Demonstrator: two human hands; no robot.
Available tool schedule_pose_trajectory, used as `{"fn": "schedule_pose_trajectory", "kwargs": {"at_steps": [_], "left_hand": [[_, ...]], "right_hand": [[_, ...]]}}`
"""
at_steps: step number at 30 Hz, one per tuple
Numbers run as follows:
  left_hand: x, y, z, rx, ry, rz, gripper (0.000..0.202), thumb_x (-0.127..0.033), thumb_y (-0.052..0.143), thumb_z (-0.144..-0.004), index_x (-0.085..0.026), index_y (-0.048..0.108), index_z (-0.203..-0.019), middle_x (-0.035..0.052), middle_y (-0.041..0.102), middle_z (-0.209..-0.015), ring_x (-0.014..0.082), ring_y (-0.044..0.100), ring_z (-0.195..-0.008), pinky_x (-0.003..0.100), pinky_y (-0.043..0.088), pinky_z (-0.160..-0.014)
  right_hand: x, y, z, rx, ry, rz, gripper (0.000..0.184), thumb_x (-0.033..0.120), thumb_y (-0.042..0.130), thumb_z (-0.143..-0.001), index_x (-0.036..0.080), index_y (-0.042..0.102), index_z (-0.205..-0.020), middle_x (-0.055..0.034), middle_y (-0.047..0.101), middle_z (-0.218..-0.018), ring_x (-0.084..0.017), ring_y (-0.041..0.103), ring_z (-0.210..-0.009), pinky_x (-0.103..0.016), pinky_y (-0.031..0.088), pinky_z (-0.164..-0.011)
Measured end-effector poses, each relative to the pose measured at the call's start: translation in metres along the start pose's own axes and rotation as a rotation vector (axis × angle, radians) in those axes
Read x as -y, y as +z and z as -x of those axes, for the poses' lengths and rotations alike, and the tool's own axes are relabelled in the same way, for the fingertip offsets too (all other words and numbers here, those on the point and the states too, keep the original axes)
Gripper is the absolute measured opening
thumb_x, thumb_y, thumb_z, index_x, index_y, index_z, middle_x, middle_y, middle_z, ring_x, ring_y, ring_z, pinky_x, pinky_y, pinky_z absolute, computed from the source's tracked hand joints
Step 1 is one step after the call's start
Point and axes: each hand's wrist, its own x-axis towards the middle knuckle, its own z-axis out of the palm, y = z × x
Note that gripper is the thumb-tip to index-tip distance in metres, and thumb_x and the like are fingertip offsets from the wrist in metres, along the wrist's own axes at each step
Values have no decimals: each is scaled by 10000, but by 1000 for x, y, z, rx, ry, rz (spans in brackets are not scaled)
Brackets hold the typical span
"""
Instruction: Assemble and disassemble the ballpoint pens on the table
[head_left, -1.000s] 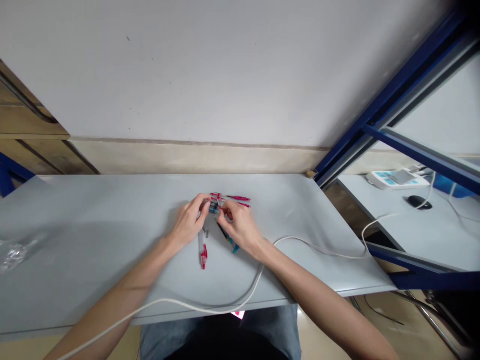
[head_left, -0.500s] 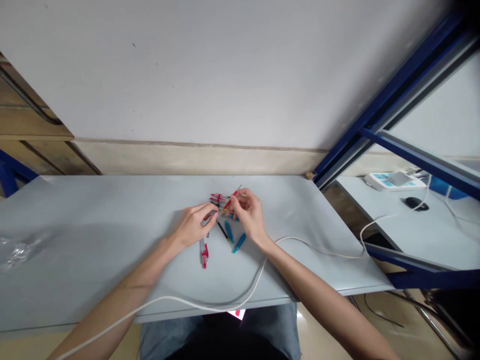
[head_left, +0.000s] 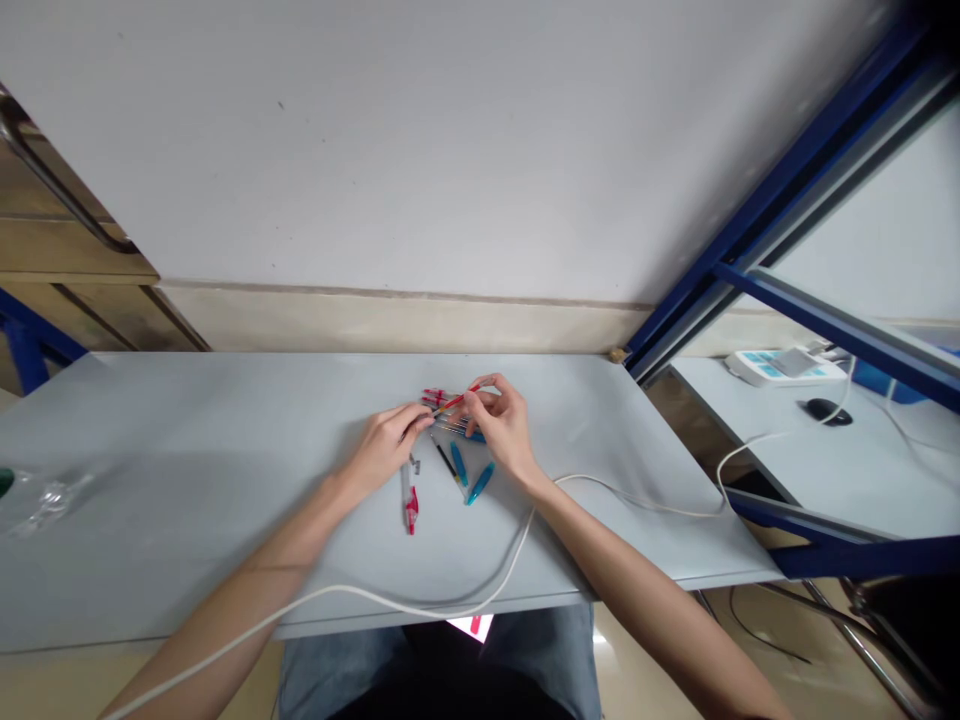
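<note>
A thin red pen refill (head_left: 454,402) with a yellowish section slants between my two hands above the table. My right hand (head_left: 506,425) pinches its upper red part between thumb and fingers. At its lower end, the fingers of my left hand (head_left: 384,442) are closed around the tip or a small part there, mostly hidden. Behind and below the hands lie several red-clipped clear pens (head_left: 433,394). A clear barrel with a red grip (head_left: 411,508) rests nearer me. Two blue pen parts (head_left: 480,484) and a dark refill (head_left: 444,458) lie between the wrists.
A white cable (head_left: 360,597) runs over my left forearm, along the table (head_left: 225,430) and under my right wrist. Crumpled clear plastic (head_left: 52,500) lies at the left. Beyond the blue frame (head_left: 720,270) are a mouse (head_left: 828,411) and a white device (head_left: 784,366).
The red refill has tilted flatter, and its lower end now meets my left fingers, which have closed more tightly. The pens on the table stay where they were; the view shifted slightly.
</note>
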Motion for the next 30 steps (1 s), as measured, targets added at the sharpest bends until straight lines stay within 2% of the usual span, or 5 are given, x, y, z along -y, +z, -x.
{"fn": "schedule_pose_trajectory", "kwargs": {"at_steps": [9, 16, 19, 22, 30], "left_hand": [[-2, -2, -5, -34, 74, -59, 199, -208, 486, -1013, -194, 672, -943, 31, 680, -819, 166, 634, -768, 284, 483, -732], [-7, 1, -2, 29, 29, -35, 211, -267, 452, -1039, -209, 652, -1004, 27, 678, -887, 158, 633, -788, 270, 478, -724], [-7, 0, -1, 68, 6, -41, 217, -282, 430, -1050, -218, 636, -1021, 17, 676, -892, 151, 626, -773, 264, 470, -723], [-5, -2, -2, 77, -19, -60, 210, -280, 422, -1054, -220, 620, -1018, 11, 675, -888, 145, 618, -751, 257, 456, -709], [-7, -8, -3, 96, 29, -136, 174, -190, 433, -1028, -207, 597, -975, 19, 681, -862, 156, 656, -757, 251, 470, -676]], "right_hand": [[-3, -12, -6, 79, 64, -34, 282, 459, 712, -863, 187, 645, -898, -63, 740, -799, -226, 727, -737, -247, 473, -480], [-8, -4, 2, 215, 35, 134, 234, 405, 746, -839, 179, 758, -902, -48, 735, -845, -161, 645, -693, -258, 505, -596], [-8, -1, 5, 191, 14, 138, 221, 377, 717, -866, 190, 754, -978, -54, 741, -911, -168, 658, -751, -274, 529, -663], [-8, 0, 5, 120, 34, 102, 273, 390, 713, -871, 199, 723, -1066, -63, 738, -952, -168, 654, -754, -261, 524, -631], [-11, 1, 9, 73, 34, 180, 201, 370, 708, -886, 175, 709, -841, -49, 719, -828, -179, 646, -738, -280, 492, -674]]}}
